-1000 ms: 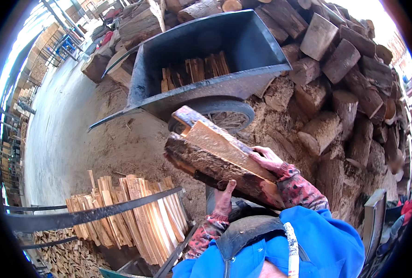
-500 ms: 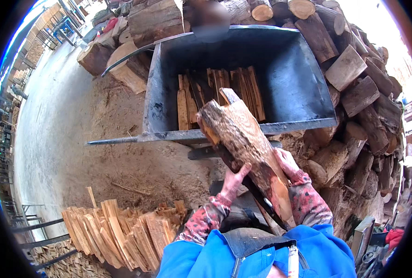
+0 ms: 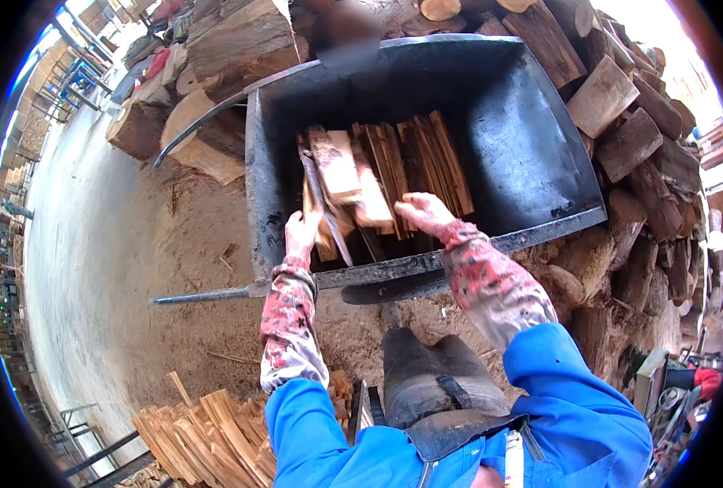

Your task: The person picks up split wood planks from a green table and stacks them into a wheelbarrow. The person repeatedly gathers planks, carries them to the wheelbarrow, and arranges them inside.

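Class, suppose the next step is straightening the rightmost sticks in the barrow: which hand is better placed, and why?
Probably the right: the right hand appears close to the rightmost sticks, while the left hand is farther left, across the blurred wood pieces.

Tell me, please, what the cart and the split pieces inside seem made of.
The cart seems dark, scuffed metal, judging by its thin build and dull sheen; possibly painted. The split pieces look like rough, unfinished wood, with streaked grain.

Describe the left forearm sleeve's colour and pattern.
Left forearm sleeve: reddish-pink and whitish, with dark marks; head view.
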Action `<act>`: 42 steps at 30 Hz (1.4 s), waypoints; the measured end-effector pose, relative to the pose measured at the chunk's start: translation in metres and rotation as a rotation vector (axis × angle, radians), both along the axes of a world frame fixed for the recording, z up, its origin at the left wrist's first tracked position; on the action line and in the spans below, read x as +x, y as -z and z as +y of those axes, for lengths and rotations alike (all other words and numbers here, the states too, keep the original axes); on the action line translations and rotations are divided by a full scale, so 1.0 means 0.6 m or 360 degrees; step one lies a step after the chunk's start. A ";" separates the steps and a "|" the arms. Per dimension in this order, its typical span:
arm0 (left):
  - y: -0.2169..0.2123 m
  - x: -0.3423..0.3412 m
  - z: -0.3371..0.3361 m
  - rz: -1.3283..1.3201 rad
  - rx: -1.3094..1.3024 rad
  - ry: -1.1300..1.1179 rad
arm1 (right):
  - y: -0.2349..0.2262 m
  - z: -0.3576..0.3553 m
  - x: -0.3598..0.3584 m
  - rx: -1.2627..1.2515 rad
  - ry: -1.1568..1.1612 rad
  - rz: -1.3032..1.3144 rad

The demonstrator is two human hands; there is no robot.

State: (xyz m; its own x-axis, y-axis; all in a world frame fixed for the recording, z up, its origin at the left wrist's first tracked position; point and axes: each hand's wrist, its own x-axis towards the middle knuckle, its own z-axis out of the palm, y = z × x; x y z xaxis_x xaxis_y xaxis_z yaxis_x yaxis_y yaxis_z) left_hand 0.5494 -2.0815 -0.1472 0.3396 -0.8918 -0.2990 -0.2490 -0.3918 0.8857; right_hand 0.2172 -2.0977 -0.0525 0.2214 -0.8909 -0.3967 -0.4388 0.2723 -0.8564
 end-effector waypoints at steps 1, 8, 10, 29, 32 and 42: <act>-0.002 -0.024 0.008 0.0147 0.0178 -0.0013 | -0.007 0.030 -0.029 0.0012 -0.0005 0.0078; -0.042 -0.108 0.082 0.0370 0.0415 0.0147 | -0.074 0.223 -0.124 -0.0830 0.0048 0.0428; -0.064 -0.142 0.078 0.0538 0.0382 0.0173 | -0.113 0.258 -0.137 -0.0864 0.0056 0.0431; -0.198 -0.804 0.048 -0.0087 -0.0181 0.0911 | 0.313 0.674 -0.653 0.0425 0.0522 0.0500; -0.213 -0.870 0.064 -0.0693 -0.0201 0.0859 | 0.430 0.736 -0.775 0.0666 0.0634 0.0682; -0.189 -0.847 0.018 -0.1413 -0.0274 0.0840 | 0.773 0.807 -1.062 0.1101 0.0933 0.0853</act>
State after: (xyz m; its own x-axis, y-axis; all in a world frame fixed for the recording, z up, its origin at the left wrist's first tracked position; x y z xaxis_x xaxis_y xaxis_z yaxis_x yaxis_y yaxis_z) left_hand 0.0412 -2.0709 -0.0341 -0.0696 -0.9975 0.0121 -0.9398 0.0696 0.3346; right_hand -0.4199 -1.6134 -0.5160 -0.5259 -0.3438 -0.7780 -0.3554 0.9198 -0.1662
